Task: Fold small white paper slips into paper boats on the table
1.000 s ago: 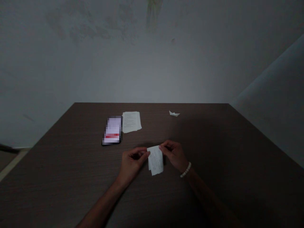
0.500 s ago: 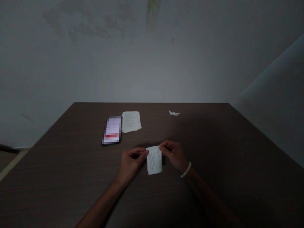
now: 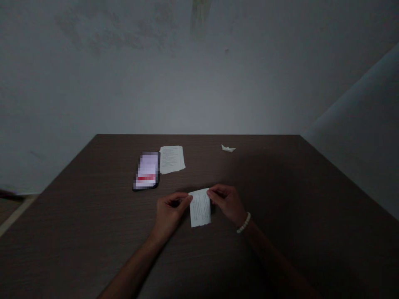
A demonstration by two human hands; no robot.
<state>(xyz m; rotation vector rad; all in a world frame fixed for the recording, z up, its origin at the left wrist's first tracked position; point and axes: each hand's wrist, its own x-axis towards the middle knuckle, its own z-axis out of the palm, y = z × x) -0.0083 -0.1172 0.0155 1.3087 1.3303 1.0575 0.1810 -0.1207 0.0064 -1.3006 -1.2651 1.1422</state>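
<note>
Between my hands, near the middle of the table, is a small printed sheet of paper (image 3: 200, 209), apparently folded along its top edge. My left hand (image 3: 170, 211) pinches its upper left corner between thumb and finger. At the upper right corner, my right hand (image 3: 227, 203) grips the paper the same way, a pale beaded bracelet (image 3: 244, 223) round that wrist. The lower edge of the paper hangs free and looks uneven. Whether it touches the table I cannot tell.
A phone (image 3: 146, 171) with a lit, blurred screen lies at the left on the dark wooden table (image 3: 118, 232). Against its right side rests a stack of printed paper sheets (image 3: 172, 160). Farther back stands a small folded paper boat (image 3: 228, 148). A grey wall (image 3: 199, 91) rises behind the table.
Both hands have shifted the paper slightly left and up. Its top edge now slants up toward the right, and its lower edges look more aligned. The other things have stayed put.
</note>
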